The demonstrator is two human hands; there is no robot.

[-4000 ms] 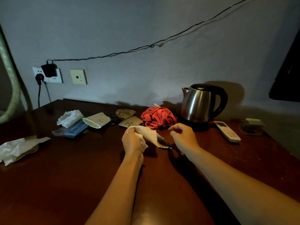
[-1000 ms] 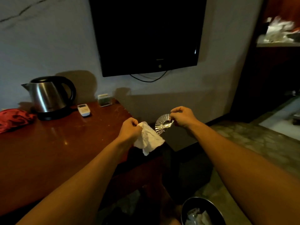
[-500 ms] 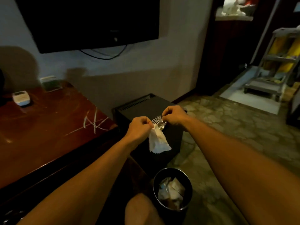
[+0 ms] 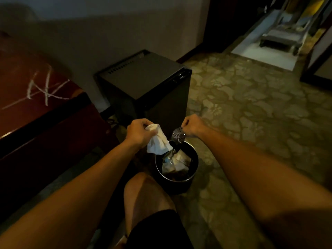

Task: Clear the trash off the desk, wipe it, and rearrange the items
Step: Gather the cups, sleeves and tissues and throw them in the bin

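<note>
While left hand point(image 4: 138, 132) grips tissue point(image 4: 158, 141), right hand point(image 4: 191, 127) pinches foil cup point(image 4: 177, 135) over bin point(image 4: 195, 164).

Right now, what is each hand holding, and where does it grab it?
The left hand grips a white tissue by its top end. The right hand pinches a crinkled foil cup at its upper edge.
</note>
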